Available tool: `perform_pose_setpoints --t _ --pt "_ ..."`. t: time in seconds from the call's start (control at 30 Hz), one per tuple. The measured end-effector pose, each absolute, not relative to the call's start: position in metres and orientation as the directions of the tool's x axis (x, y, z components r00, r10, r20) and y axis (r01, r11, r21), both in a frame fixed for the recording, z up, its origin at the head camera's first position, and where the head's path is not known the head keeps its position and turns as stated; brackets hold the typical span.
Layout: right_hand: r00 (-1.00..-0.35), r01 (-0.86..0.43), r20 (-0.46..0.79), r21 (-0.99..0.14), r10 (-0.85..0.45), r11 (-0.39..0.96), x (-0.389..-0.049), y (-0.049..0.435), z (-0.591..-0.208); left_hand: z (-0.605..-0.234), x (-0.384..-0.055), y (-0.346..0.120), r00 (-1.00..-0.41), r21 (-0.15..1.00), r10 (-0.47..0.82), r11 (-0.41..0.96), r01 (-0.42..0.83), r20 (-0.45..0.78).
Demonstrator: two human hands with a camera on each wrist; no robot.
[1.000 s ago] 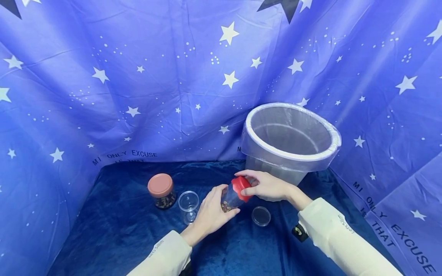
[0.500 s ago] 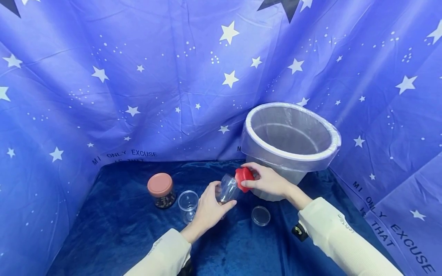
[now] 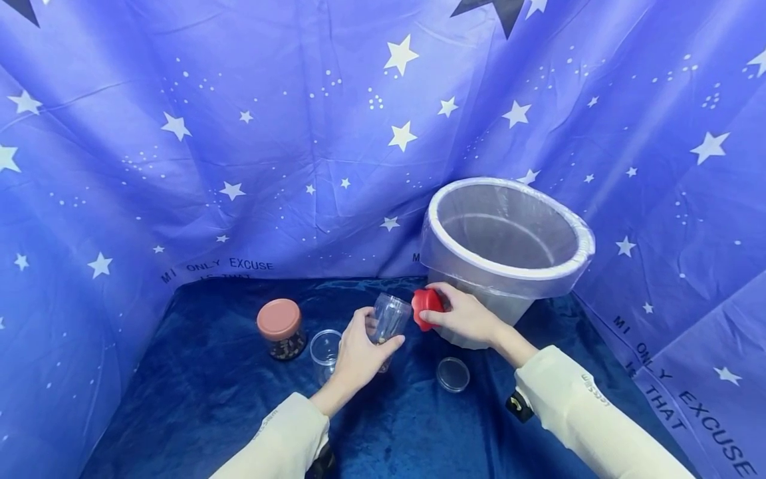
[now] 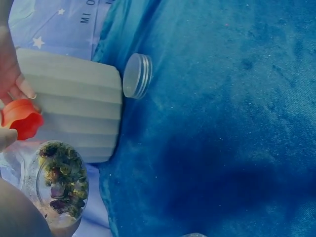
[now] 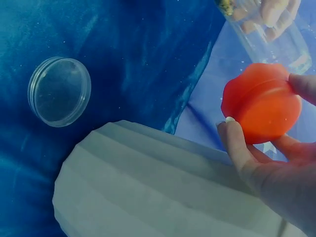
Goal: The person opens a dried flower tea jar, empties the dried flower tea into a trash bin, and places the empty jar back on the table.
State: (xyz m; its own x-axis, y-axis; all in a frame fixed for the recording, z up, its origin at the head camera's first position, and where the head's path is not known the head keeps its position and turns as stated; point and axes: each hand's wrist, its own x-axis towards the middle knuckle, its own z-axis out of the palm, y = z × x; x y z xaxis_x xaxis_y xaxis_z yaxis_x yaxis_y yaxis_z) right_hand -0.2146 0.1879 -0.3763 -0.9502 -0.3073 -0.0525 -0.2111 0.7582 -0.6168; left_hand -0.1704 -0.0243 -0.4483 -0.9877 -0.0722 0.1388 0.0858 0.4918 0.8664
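My left hand (image 3: 358, 351) grips a clear jar (image 3: 391, 313), tilted with its mouth up and to the right. Dried bits in green, yellow and dark red lie at the jar's bottom (image 4: 63, 180) in the left wrist view. Just right of the mouth, my right hand (image 3: 467, 313) holds a red scalloped lid (image 3: 426, 309) between thumb and fingers. Lid and jar are apart. In the right wrist view the red lid (image 5: 261, 104) shows its rounded outer side.
A jar with a pink-orange lid (image 3: 279, 320) and dark contents stands at the left. Beside it is a clear open container (image 3: 326, 347), partly behind my left hand. A clear round lid (image 3: 453, 375) lies on the blue cloth. A lined bin (image 3: 509, 273) stands at the back right.
The red lid has come off the jar's mouth and moved slightly up and right with my right hand. My left hand has shifted left and up, turning the jar more upright.
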Motion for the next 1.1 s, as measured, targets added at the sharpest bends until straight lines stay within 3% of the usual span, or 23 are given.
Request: perform_pose_setpoints --t 0.23,0.57,1.1 --pt "-0.946 -0.227 -0.055 -0.595 -0.32 0.771 -0.213 0.184 -0.388 -0.441 -0.172 -0.027 -0.984 0.884 -0.097 0.459 0.092 0.152" --pt "-0.947 -0.258 -0.061 -0.444 -0.316 0.858 -0.205 0.172 -0.416 -0.44 -0.172 -0.027 -0.986 0.889 -0.092 0.452 0.08 0.135" --pt "-0.958 -0.239 -0.041 -0.432 -0.284 0.87 -0.206 0.168 -0.455 -0.443 -0.174 -0.025 -0.981 0.881 -0.098 0.462 0.102 0.165"
